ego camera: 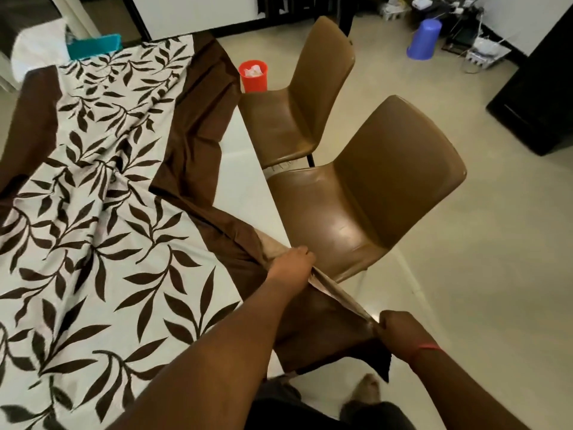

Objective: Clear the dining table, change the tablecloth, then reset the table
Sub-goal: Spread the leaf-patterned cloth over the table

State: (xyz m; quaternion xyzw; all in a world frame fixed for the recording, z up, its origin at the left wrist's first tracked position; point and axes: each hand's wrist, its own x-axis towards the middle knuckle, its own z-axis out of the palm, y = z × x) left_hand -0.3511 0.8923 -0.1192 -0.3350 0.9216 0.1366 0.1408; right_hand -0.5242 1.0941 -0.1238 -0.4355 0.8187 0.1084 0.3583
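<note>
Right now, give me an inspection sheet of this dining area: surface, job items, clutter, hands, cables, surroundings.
Surface: white table, bare strip along its right edge.
Job's things: leaf-print tablecloth with brown border, wrinkled, not yet spread flat.
Clutter: teal object at the far end.
Hands: left hand and right hand both grip the brown border.
Cables: tangle on the floor by the blue bucket.
Surroundings: two brown chairs, red bin, black cabinet.

We see the tablecloth (102,212) cut off at the left and bottom edges; foot (369,389) blurred.
</note>
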